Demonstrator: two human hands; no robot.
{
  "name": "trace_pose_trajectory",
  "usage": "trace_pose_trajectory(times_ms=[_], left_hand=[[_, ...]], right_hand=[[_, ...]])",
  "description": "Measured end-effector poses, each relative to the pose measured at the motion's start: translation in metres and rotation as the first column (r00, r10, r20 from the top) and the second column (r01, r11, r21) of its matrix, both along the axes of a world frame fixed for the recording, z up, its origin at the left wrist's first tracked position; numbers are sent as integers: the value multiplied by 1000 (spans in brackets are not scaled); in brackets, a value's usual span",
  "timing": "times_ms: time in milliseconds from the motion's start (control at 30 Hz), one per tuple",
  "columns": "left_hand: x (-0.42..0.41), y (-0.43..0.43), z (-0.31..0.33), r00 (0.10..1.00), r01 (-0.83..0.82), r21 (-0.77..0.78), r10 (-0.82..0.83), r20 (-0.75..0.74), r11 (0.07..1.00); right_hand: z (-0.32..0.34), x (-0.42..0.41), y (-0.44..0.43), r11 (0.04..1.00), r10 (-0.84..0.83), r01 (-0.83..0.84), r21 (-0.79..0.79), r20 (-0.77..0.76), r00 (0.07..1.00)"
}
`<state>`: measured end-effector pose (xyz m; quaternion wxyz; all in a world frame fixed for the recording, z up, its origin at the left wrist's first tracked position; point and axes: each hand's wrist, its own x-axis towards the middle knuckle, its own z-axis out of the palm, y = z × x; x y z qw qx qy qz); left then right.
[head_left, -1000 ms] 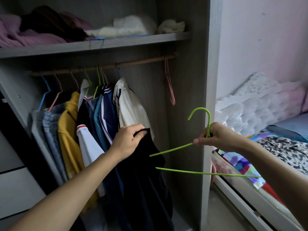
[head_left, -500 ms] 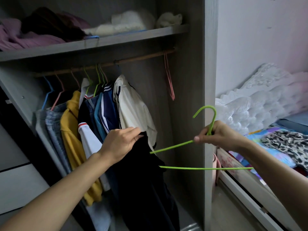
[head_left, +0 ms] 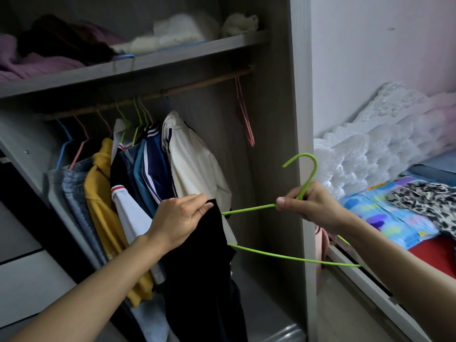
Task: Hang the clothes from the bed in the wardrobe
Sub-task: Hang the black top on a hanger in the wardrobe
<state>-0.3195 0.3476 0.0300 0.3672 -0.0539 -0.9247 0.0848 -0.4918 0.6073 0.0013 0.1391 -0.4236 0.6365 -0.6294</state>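
Observation:
My left hand (head_left: 179, 218) pinches the top edge of a black garment (head_left: 204, 275) that hangs down in front of the open wardrobe. My right hand (head_left: 312, 206) grips a green wire hanger (head_left: 278, 257) at its neck, hook pointing up. The hanger's left end reaches into the black garment. Above runs the wooden rail (head_left: 197, 86) with several hung clothes (head_left: 138, 183) on its left part. The bed (head_left: 394, 218) lies to the right with a leopard-print cloth (head_left: 429, 201) on it.
A pink empty hanger (head_left: 244, 114) hangs at the rail's right end. The shelf (head_left: 138, 67) above holds folded fabrics. The wardrobe's grey side panel (head_left: 299, 119) stands between the hanging space and the bed. White drawers (head_left: 22, 275) sit at the lower left.
The view has tilted slightly downward. Both hands keep their hold, with the hanger and black garment staying close together in front of the wardrobe.

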Motion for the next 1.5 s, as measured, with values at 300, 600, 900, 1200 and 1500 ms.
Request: trace_pose_trajectory(times_ms=[300, 600, 900, 1200, 1500], left_hand=[[-11, 26, 17, 997, 64, -119, -69, -39, 991], [7, -18, 38, 992, -89, 159, 101, -74, 983], [20, -32, 18, 960, -172, 651, -22, 279, 740], [36, -39, 31, 601, -406, 374, -65, 797, 834], [50, -40, 41, 834, -304, 720, -191, 518, 624]], right_hand=[[-35, 25, -23, 999, 41, -42, 3, 157, 987], [-29, 14, -16, 984, 0, 50, -170, 278, 960], [-9, 3, 2, 994, -52, 62, -89, 113, 992], [-40, 6, 7, 973, 10, 13, 229, -101, 995], [-31, 13, -1, 987, 3, 14, 157, -112, 994]])
